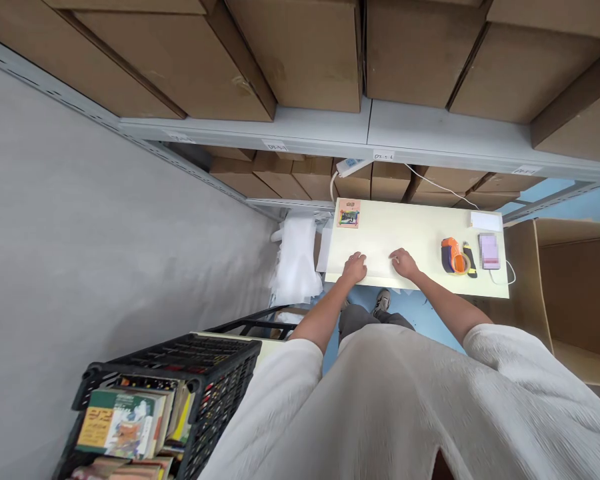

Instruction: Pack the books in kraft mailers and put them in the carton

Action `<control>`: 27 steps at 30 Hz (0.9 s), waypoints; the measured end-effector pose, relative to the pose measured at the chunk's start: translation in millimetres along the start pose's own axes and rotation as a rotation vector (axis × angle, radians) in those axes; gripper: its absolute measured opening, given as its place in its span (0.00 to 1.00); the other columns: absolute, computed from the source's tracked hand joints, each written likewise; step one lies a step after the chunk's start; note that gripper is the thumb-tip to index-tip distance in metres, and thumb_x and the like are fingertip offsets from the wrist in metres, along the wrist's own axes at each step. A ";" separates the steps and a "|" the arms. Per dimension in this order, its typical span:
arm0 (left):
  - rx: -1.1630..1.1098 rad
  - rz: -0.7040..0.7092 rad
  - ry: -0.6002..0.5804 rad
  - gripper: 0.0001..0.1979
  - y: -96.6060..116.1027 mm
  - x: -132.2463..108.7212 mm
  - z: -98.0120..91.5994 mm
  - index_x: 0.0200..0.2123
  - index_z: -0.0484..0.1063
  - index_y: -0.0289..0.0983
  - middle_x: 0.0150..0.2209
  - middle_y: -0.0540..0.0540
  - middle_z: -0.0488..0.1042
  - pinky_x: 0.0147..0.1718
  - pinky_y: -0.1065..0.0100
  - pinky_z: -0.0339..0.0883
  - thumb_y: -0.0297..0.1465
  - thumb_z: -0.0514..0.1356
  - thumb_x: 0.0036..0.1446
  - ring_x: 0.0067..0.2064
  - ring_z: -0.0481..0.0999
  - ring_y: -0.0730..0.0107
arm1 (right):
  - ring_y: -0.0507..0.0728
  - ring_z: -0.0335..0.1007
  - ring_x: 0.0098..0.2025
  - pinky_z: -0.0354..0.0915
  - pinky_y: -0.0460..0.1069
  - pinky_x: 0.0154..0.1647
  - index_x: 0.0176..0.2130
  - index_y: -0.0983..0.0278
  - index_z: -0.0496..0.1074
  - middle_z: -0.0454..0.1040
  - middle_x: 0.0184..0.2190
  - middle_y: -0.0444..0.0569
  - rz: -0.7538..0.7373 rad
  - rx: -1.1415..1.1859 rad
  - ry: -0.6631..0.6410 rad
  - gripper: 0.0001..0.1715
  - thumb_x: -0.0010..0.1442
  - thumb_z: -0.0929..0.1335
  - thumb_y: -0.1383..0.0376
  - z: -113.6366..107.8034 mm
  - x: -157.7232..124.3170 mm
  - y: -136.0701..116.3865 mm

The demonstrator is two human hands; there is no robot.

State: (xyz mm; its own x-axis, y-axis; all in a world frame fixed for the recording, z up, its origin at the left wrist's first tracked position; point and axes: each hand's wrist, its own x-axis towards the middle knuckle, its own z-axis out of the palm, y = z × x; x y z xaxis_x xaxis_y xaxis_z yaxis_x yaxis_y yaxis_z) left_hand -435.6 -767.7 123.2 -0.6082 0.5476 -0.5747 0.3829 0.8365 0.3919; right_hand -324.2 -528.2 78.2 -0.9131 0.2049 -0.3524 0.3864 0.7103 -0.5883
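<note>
My left hand and my right hand both rest on a pale flat sheet or envelope that lies on the cream table near its front edge. The fingers of both hands lie flat and curl slightly on the sheet. A small picture book or card lies at the table's far left corner. To the right of my right hand lie an orange tape dispenser, a black and yellow cutter and a phone on a white cable.
A black crate full of books stands at lower left. Grey shelves loaded with cardboard boxes rise behind the table. An open cardboard box stands at right. White plastic bags hang left of the table. A grey wall fills the left side.
</note>
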 end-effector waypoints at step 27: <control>-0.085 0.012 0.054 0.43 -85.4 53.8 -67.5 0.83 0.49 0.41 0.86 0.35 0.39 0.73 0.50 0.64 0.32 0.62 0.70 0.80 0.59 0.39 | 0.65 0.80 0.61 0.74 0.60 0.66 0.56 0.61 0.80 0.82 0.61 0.57 0.496 0.655 0.278 0.27 0.56 0.74 0.65 40.3 133.1 -133.8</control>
State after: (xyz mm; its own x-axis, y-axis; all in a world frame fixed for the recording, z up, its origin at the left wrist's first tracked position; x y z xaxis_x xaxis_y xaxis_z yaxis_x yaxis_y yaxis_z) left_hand -548.0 -810.9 107.3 -0.6413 0.5539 -0.5310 0.3312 0.8241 0.4595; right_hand -492.2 -623.2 80.7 -0.5845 0.6067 -0.5388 0.6674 -0.0182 -0.7445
